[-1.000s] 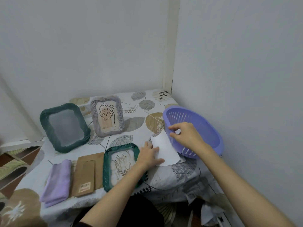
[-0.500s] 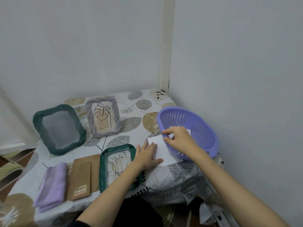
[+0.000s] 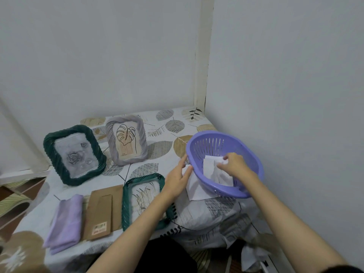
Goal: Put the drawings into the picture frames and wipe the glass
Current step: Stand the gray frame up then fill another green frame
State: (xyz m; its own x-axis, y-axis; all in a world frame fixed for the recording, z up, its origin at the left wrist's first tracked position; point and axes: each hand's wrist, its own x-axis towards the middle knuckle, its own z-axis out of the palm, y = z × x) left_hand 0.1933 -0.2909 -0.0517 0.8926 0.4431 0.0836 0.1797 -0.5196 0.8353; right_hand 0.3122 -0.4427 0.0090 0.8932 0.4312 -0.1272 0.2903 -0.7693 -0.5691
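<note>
Reaching into the lilac slotted plastic basket (image 3: pixel 254 164), the right hand (image 3: pixel 235 166) has its grip pinched shut on the upper edge of a white paper sheet (image 3: pixel 213 171) lying against the basket's inner wall. The left hand (image 3: pixel 178 179) rests at the basket's near rim, its grip loose and open with the fingers spread, holding nothing I can see; its fingertips touch a second white sheet (image 3: pixel 196 191) that lies on the leaf-patterned bench cloth (image 3: pixel 161 152), partly tucked under the basket.

To do this step well, I would judge it best to lift the sheet by its edge, so the drawn side stays free of smudges, and to steady the basket with the left hand so it does not slide toward the bench's front edge.

Three frames are in view: a dark green ribbed frame (image 3: pixel 73 154) with a grey rose picture, propped up at the back; a pale lilac ribbed frame (image 3: pixel 127 141) with a leaf line drawing beside it; and a teal ribbed frame (image 3: pixel 142 196) lying flat near the left forearm, a grassy drawing showing in it. A brown cardboard frame backing (image 3: pixel 103 211) lies just beside it, so that frame seems not yet closed. The folded lilac cloth (image 3: pixel 66 223) for the glass lies untouched at the left.
</note>
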